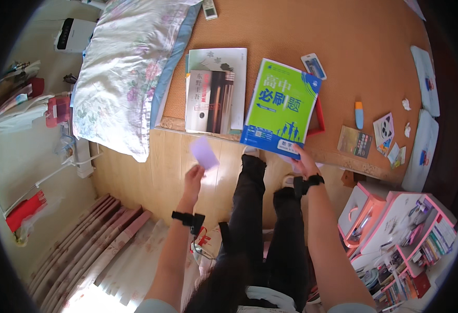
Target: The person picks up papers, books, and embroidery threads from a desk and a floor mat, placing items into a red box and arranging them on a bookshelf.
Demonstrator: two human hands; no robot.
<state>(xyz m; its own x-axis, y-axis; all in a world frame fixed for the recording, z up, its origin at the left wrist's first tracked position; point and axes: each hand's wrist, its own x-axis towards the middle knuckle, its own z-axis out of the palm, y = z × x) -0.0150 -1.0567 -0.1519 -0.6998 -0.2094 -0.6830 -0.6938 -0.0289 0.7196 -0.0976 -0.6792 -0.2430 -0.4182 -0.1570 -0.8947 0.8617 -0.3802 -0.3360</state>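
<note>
My left hand (193, 180) pinches a small purple slip of paper (204, 153) over the floor, just off the mat's near edge. With my right hand (305, 163) I grip the lower right corner of a green and blue workbook (281, 107). The workbook is tilted over the mat's edge and partly covers a red box-like thing (319, 119). Left of it, a paperback book (210, 101) with a dark and pale cover lies on a larger pale book (239, 60).
A woven brown mat (343, 31) covers the bed. On it lie a packaged item (313, 67), an orange and blue tube (358, 115), a card (354, 141) and crumpled tissues (406, 104). A floral pillow (130, 73) is at left; a pink and white shelf unit (395, 219) stands at right.
</note>
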